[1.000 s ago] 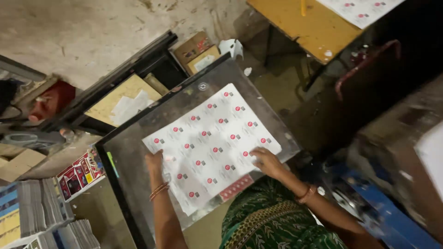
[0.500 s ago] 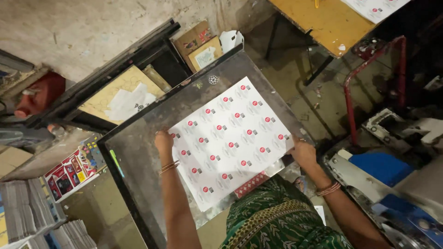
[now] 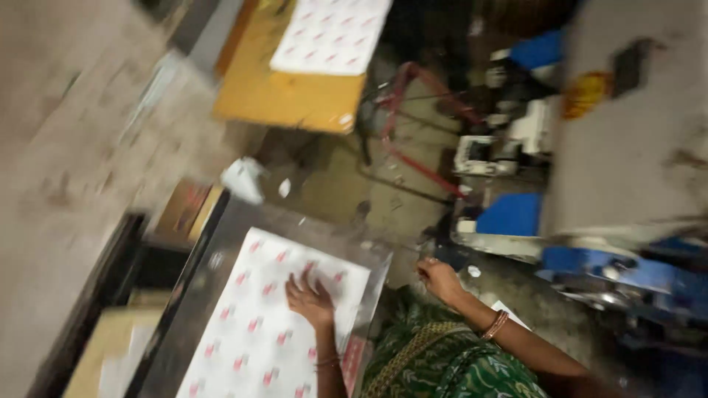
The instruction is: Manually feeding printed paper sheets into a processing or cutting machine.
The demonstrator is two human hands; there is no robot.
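Head view, and only this one to go by: I see the left hand [image 3: 310, 297] spread flat, fingers apart, pressing on a stack of white printed sheets [image 3: 273, 324] dotted with small red marks, low in the frame left of centre. The right hand [image 3: 439, 278] is off the paper, raised just past the sheets' right edge with its fingers loosely curled; it looks empty to me, though motion blur leaves that uncertain.

My judgement on progress: the sheets lie squared on the metal surface [image 3: 206, 273], so the laying-down looks done, while any smoothing, aligning or removal is not yet finished, since only one hand bears on them.

Around it, the surface is a grey, shiny plate with dark edges, running from the bottom edge up toward the middle. A yellow table [image 3: 287, 96] at upper centre carries another white printed sheet [image 3: 332, 33]. A red metal frame [image 3: 413, 118] stands on the dusty floor beside it. Blue and white machinery [image 3: 531, 214] fills the right side. A crumpled white scrap [image 3: 243, 179] lies near the surface's far corner.
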